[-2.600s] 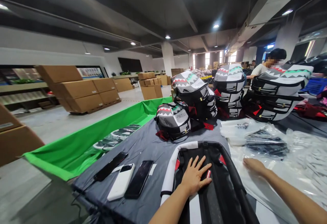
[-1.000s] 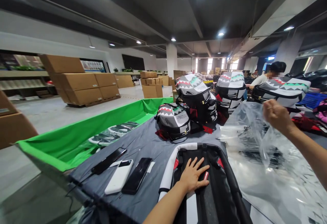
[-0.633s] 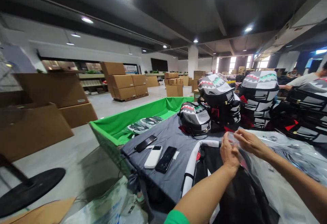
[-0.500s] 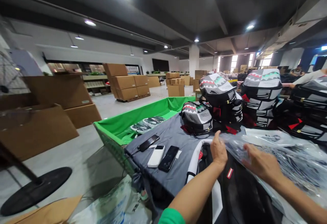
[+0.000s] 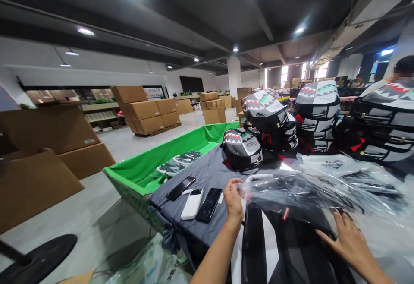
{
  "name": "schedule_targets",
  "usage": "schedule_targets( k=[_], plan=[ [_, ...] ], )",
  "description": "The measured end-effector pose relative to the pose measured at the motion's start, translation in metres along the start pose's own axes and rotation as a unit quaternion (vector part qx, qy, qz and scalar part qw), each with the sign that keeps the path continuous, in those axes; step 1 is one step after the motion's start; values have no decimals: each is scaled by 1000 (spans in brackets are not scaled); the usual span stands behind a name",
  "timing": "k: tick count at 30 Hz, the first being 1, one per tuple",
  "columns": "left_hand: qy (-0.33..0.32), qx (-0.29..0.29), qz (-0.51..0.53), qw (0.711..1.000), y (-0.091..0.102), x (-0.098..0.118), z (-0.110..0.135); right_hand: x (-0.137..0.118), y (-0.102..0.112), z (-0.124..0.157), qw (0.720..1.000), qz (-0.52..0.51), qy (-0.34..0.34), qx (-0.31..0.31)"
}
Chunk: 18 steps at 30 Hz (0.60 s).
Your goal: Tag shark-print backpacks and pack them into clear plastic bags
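Clear plastic bag [image 5: 291, 193] stretched across one black backpack [image 5: 291, 254], right there at twelve o'clock! Left hand [image 5: 232, 201] pinches its edge, right hand [image 5: 347, 243] spread over the plastic. Two phones [image 5: 208, 205] and one white power bank [image 5: 192, 204] sit at ten o'clock on the table [image 5: 181, 228].

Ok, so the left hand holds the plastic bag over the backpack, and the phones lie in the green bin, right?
No: the head view shows the phones on the gray cloth, not in the green bin. The left hand does hold the plastic bag over the backpack.
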<state>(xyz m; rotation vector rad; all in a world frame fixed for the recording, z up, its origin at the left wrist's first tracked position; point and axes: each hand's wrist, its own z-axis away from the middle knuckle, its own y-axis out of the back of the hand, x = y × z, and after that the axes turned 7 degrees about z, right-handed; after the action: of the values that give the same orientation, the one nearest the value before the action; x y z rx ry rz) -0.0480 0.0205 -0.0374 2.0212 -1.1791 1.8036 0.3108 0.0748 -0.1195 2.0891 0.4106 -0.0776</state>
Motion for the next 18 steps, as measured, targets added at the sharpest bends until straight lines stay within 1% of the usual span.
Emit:
schedule_targets(
  k=[2, 4, 6, 8, 9, 10, 11, 12, 14, 15, 16, 17, 18],
  plan=[
    [-5, 24, 24, 999, 19, 11, 2, -3, 10, -27, 1000, -8, -5, 1],
    [-12, 37, 32, 999, 38, 19, 9, -14, 25, -71, 999, -35, 23, 0],
    [-7, 36, 25, 999, 53, 19, 21, -30, 35, -120, 995, -69, 63, -22],
    [11, 14, 6, 1000, 62, 13, 36, -53, 35, -159, 992, -76, 83, -51],
    [18, -4, -9, 1000, 65, 8, 43, -66, 32, -170, 990, -78, 98, -63],
    [21, -19, -28, 999, 66, 4, 50, -80, 28, -174, 988, -80, 116, -71],
    [18, -26, -50, 998, 67, 0, 55, -95, 25, -171, 984, -83, 137, -76],
    [10, -22, -75, 997, 65, -3, 60, -110, 23, -159, 979, -90, 167, -73],
    [-11, 1, -125, 992, 59, -4, 67, -139, 24, -119, 963, -112, 241, -42],
    [-25, 6, -143, 989, 54, -3, 71, -152, 27, -95, 943, -135, 303, 0],
    [-41, -4, -156, 987, 49, 0, 75, -164, 29, -70, 921, -160, 354, 39],
    [-63, -27, -163, 984, 42, 4, 80, -174, 31, -48, 906, -168, 382, 72],
    [-89, -56, -168, 980, 36, 9, 86, -181, 32, -32, 904, -167, 379, 106]
  ],
)
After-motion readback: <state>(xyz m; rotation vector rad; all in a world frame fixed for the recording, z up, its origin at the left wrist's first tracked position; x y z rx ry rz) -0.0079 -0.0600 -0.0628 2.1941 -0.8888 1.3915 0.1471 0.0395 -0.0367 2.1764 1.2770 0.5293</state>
